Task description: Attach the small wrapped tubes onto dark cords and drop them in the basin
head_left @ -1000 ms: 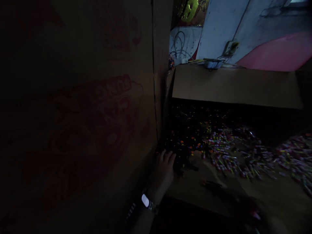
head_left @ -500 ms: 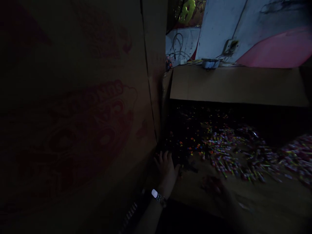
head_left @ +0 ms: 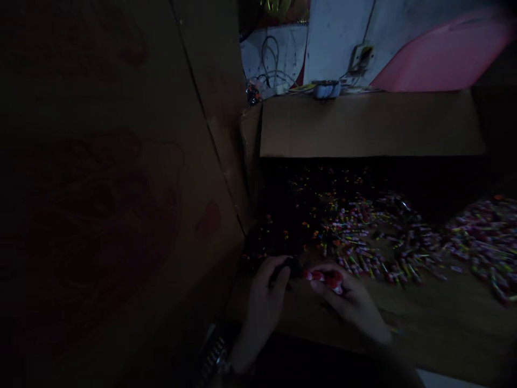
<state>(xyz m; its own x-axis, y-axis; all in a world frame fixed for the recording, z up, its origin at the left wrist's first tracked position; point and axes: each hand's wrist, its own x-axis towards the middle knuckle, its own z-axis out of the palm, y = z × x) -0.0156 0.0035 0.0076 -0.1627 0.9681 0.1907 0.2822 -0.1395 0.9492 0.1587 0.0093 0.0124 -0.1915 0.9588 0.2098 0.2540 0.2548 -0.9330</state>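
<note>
My left hand (head_left: pixel 270 288) has its fingers curled round a black object (head_left: pixel 291 267), whose shape is lost in the dark. Close to its right, my right hand (head_left: pixel 349 299) grips a small red and white item (head_left: pixel 333 280) between thumb and fingers. The item's left end points at the black object; whether the two touch cannot be told. Behind both hands, many thin, colourful pieces (head_left: pixel 371 253) lie scattered over the brown surface (head_left: pixel 436 328).
A large cardboard box (head_left: pixel 100 188) with red print fills the left side. At the back stand a cardboard flap (head_left: pixel 371 124), a blue object (head_left: pixel 327 90), cables, a wall socket (head_left: pixel 362 57) and a pink sheet (head_left: pixel 444 51). Another colourful pile (head_left: pixel 488 237) lies right.
My left hand has gone from spread fingers to a grip on the black object. My right hand, blurred before, has moved up beside it with the red and white item. The view has shifted.
</note>
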